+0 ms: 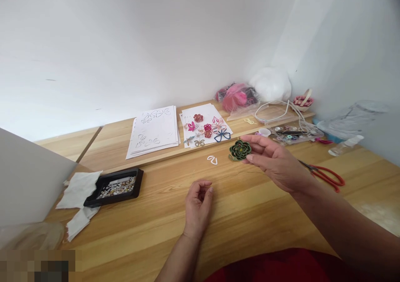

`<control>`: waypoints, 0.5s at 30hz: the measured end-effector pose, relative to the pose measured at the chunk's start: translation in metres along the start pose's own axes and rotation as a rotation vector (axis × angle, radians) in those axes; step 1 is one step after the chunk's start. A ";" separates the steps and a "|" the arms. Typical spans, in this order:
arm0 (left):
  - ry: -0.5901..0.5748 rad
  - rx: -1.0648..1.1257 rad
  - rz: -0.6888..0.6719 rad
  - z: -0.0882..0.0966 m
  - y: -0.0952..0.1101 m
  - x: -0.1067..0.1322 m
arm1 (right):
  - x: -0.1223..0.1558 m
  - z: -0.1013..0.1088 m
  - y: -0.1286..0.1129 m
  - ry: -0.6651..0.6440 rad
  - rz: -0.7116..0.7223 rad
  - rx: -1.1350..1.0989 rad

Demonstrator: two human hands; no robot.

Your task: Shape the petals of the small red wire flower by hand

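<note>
My right hand (275, 161) holds a dark green rolled-paper flower (240, 150) by its edge, just above the wooden table (237, 215). My left hand (197, 207) rests on the table in front of me, fingers loosely curled, with nothing visible in them. A small white paper loop (212, 160) lies on the table between the flower and my left hand.
A white sheet (204, 126) with several pink, red and blue paper flowers and a stack of drawn sheets (153, 131) lie on a raised ledge. A black bead tray (116, 187) sits left on tissue. Red-handled scissors (325, 175), a clear organiser box (292, 133) and bags lie right.
</note>
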State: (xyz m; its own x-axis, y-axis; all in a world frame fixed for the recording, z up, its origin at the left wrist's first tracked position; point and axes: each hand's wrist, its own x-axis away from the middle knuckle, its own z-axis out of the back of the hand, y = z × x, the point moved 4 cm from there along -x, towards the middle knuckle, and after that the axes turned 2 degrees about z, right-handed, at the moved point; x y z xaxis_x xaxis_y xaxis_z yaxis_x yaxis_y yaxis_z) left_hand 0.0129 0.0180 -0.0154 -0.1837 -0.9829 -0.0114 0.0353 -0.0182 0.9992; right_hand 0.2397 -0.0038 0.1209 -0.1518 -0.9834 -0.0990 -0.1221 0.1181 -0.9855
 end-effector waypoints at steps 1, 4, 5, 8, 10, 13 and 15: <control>0.003 0.003 0.002 0.000 0.000 0.000 | 0.000 0.000 0.000 0.002 -0.010 -0.012; 0.004 0.006 0.000 0.000 0.001 0.000 | -0.001 0.000 -0.001 0.015 -0.035 -0.050; 0.001 0.004 -0.002 0.000 0.000 0.001 | -0.001 0.000 -0.001 0.021 -0.043 -0.060; -0.006 0.002 -0.006 0.000 -0.001 0.000 | -0.002 0.000 -0.001 0.031 -0.056 -0.078; -0.009 -0.002 -0.006 0.000 -0.002 0.000 | -0.003 0.002 0.001 0.024 -0.062 -0.092; -0.013 -0.009 -0.009 0.000 -0.002 0.000 | -0.005 0.004 0.004 0.007 -0.064 -0.115; -0.011 -0.008 -0.008 0.000 -0.002 0.000 | -0.006 0.005 0.006 0.000 -0.064 -0.132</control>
State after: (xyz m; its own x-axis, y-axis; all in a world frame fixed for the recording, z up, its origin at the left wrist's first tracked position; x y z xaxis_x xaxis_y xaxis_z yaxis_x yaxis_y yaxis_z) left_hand 0.0127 0.0184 -0.0172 -0.1945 -0.9807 -0.0192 0.0415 -0.0278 0.9988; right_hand 0.2453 0.0025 0.1150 -0.1397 -0.9895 -0.0367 -0.2597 0.0724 -0.9630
